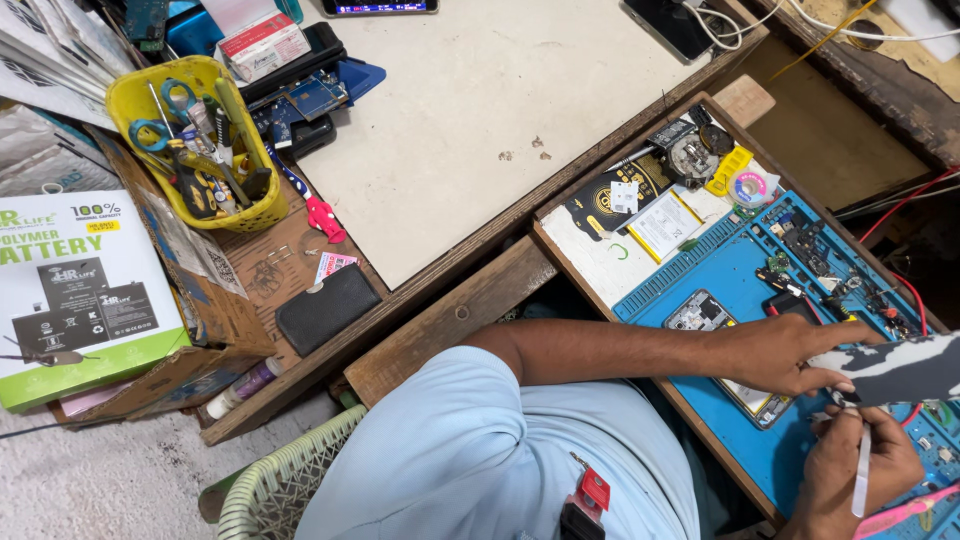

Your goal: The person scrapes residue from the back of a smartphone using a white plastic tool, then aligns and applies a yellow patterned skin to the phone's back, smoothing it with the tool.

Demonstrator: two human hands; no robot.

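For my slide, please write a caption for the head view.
Left hand steadies an opened phone on a blue mat; right hand holds a white strip.

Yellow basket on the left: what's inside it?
The yellow basket holds blue-handled scissors, a yellow-handled tool and screwdrivers, packed upright. What lies at its bottom is covered by them.

**Open board at twelve, crowded mat at three**

The pale board (480,110) lies mostly bare toward twelve o'clock, so a hand could sweep there; at ten o'clock the yellow tool basket (200,150) blocks the way; at three o'clock the blue mat (720,270) is hemmed by small parts (830,270), a solder reel (750,187) and the opened phone (725,350); cables (900,215) crowd two o'clock.
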